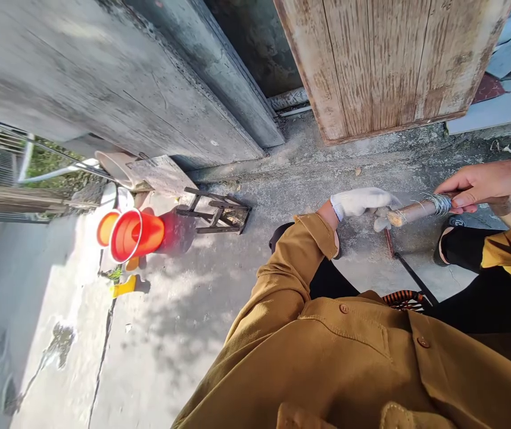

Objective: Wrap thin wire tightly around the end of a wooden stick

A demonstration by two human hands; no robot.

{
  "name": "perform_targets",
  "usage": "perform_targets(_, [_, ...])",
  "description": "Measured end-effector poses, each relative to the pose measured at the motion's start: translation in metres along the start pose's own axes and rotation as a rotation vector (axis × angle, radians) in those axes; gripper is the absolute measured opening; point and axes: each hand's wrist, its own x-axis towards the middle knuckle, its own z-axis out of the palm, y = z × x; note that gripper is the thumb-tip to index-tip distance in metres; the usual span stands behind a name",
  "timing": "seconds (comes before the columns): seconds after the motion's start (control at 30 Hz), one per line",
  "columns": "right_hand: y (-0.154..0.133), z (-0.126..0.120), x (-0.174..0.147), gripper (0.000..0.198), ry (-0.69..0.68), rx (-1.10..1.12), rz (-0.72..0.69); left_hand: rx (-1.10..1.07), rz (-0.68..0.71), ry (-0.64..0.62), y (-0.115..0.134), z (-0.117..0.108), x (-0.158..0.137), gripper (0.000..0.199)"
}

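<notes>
My right hand (479,183), bare, is closed around one end of a round wooden stick (418,211). Coils of thin metal wire (442,204) are wound round the stick beside my fingers, with loose strands sticking out. At the stick's other end is my left hand (360,204), in a white knit glove; its fingers are drawn together and slightly blurred, and what they pinch is hidden. Below the glove a reddish-brown bar (388,243) points down to a black rod (416,279) near my legs.
A black-and-orange striped item (402,298) shows by my lap. A small dark wooden stool (220,211) stands to the left, with red buckets (150,232) and a yellow boot-shaped thing (124,287) beyond. Ahead are a plank door (380,71) and a grey wall (103,77).
</notes>
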Motion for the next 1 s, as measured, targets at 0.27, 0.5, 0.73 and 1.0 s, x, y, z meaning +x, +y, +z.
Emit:
perform_targets(0.27, [0.000, 0.012, 0.021, 0.066, -0.084, -0.084, 0.094, -0.097, -0.024, -0.265, 0.043, -0.023, -0.015, 0.023])
perform_targets(0.5, [0.002, 0.035, 0.055, 0.052, -0.123, -0.234, 0.284, -0.209, 0.121, -0.002, 0.054, 0.014, 0.012, 0.017])
perform_targets(0.73, [0.002, 0.043, 0.054, 0.048, -0.134, -0.207, 0.295, -0.190, 0.050, 0.788, 0.049, -0.019, 0.027, 0.019])
perform_targets(1.0, [-0.006, 0.022, 0.015, 0.048, -0.108, -0.116, 0.067, -0.248, -0.059, 0.984, 0.022, -0.042, 0.029, 0.014])
